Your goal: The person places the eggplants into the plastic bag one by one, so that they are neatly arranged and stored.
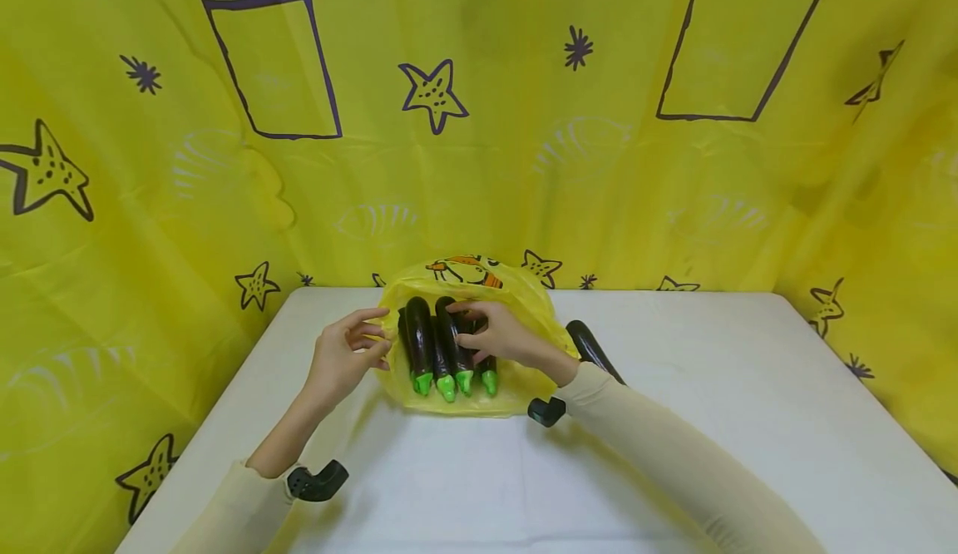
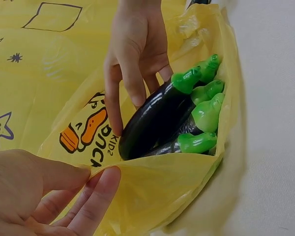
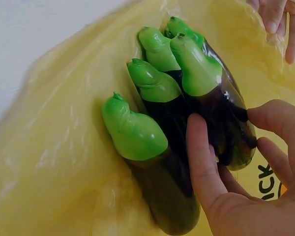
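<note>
A yellow plastic bag (image 1: 524, 383) lies on the table with its mouth toward me, and several dark purple eggplants with green caps (image 3: 135, 130) are inside it. My left hand (image 1: 346, 361) pinches the left edge of the bag's mouth between thumb and fingers, seen close up in the left wrist view. Reaching into the bag, my right hand (image 1: 503, 335) grips the uppermost eggplant (image 2: 152, 115), fingers on one side and thumb on the other. That eggplant rests over the others, its cap facing the bag's mouth. Some eggplants are partly hidden behind it.
Another eggplant (image 1: 591, 348) lies on the white table (image 1: 711, 404) right of the bag, partly covered by my right forearm. Yellow sheeting (image 1: 494, 171) with drawn stars and frames hangs behind the table and along both sides.
</note>
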Demonstrator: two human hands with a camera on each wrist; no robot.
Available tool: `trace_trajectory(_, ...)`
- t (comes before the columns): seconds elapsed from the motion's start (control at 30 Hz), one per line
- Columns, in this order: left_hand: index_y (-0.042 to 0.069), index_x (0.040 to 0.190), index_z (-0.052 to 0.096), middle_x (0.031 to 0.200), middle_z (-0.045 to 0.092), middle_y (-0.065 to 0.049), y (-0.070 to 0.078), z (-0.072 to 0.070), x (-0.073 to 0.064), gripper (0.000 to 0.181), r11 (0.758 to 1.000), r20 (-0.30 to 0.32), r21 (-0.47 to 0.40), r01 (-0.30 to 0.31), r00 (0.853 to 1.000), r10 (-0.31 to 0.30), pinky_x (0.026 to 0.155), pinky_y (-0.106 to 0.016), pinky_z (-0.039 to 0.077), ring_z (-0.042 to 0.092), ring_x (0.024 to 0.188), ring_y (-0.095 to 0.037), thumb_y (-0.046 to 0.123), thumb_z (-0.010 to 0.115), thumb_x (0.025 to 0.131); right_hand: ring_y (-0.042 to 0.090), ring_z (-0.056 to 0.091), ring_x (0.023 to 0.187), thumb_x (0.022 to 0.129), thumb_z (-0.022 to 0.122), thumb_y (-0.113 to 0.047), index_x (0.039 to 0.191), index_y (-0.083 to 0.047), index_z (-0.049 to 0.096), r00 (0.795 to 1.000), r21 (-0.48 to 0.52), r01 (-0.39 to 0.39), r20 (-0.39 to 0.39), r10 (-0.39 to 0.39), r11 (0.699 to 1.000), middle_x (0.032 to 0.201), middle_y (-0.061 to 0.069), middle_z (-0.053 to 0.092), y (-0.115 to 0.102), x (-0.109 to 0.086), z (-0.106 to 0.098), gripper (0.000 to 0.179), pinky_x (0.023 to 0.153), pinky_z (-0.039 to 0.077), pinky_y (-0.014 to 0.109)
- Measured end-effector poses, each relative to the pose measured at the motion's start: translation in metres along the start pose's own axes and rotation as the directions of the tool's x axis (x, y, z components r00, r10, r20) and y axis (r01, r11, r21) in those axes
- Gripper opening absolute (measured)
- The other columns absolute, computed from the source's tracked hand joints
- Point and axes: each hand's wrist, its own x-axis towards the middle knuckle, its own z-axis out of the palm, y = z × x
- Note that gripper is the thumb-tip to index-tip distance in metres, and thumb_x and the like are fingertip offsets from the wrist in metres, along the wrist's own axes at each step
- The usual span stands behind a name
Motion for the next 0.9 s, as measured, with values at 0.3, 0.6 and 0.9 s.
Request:
trace_trajectory(0.3,0.001,0.137,0.061,0.104,0.07,-0.021,0.001,0.001,0.0,0.051,1.0,-0.002,0.003,0.004,1.0,-0.004,0.064,-0.036,0.066,0.072,0.081,-0.027,-0.013,0.071,0.089,0.026,0.072,0.07,0.098,0.07,-0.007,0.147,-0.009,0.056,1.0,0.02,-0.025,-0.018,0.026,0.999,0.149,0.024,0.045,0.002,0.006,0.005,0.051,0.07,0.066,0.041)
trace_trajectory(0.6,0.002,0.137,0.062,0.103,0.07,-0.021,-0.001,0.002,0.0,0.05,1.0,-0.006,0.018,0.005,1.0,-0.005,0.064,-0.035,0.066,0.073,0.082,-0.029,-0.012,0.071,0.09,0.032,0.072,0.07,0.098,0.072,-0.011,0.144,-0.01,0.059,0.999,0.008,-0.011,-0.04,0.012,1.0,0.144,0.027,0.046,0.004,0.011,0.01,0.048,0.068,0.066,0.039)
trace_trajectory(0.9,0.001,0.137,0.062,0.101,0.069,-0.021,-0.001,0.001,-0.001,0.05,1.0,-0.001,0.002,0.0,1.0,0.0,0.064,-0.036,0.066,0.073,0.081,-0.026,-0.012,0.071,0.089,0.032,0.072,0.07,0.097,0.072,-0.011,0.144,-0.011,0.059,0.999,0.011,-0.024,-0.045,0.024,1.0,0.144,0.028,0.046,0.002,0.011,0.012,0.048,0.069,0.066,0.042)
